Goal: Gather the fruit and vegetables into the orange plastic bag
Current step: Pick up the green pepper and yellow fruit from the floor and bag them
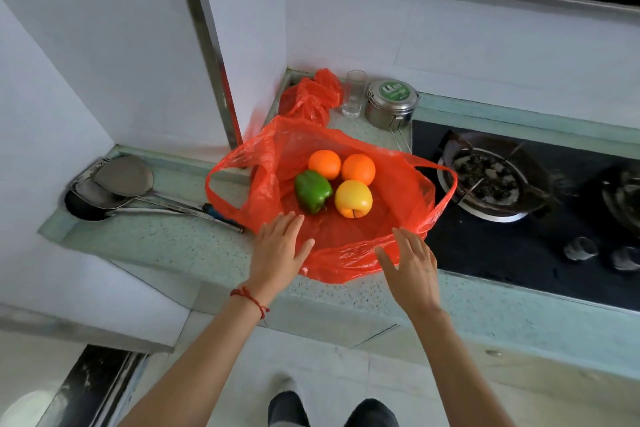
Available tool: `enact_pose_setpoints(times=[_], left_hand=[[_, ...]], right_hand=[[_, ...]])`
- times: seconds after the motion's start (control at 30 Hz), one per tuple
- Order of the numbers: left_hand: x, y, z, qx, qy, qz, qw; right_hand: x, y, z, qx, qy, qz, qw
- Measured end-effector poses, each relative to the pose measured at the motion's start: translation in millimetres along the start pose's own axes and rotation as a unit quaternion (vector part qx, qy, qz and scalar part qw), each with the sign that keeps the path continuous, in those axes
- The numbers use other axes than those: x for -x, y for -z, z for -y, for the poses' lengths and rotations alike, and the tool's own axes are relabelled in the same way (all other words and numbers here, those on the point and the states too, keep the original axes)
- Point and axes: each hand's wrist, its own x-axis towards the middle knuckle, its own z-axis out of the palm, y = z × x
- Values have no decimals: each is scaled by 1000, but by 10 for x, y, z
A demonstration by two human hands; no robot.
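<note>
An orange plastic bag (388, 218) lies spread wide on the counter, its two handles out to the left and right. Inside it rest two oranges (325, 164) (358, 169), a green bell pepper (312, 191) and a yellow apple (353, 199), all touching in a cluster. My left hand (281, 250) lies flat at the bag's near left edge, fingers apart, holding nothing. My right hand (408, 262) hovers at the near right edge, fingers spread, also holding nothing.
A second crumpled orange bag (310, 97), a clear glass (354, 93) and a steel lunch tin (391, 103) stand at the back. Metal ladles (121, 180) lie to the left. A black stove with a dirty wok (491, 180) sits right of the bag.
</note>
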Motion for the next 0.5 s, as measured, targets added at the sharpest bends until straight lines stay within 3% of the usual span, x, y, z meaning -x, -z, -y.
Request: enact_pose_setpoints(times=[0.27, 0.5], left_hand=[[411, -168, -384, -14, -19, 18, 1000], [860, -442, -1034, -31, -88, 47, 995]], right_hand=[[563, 281, -489, -5, -18, -14, 1000], [1315, 588, -1102, 5, -70, -38, 997]])
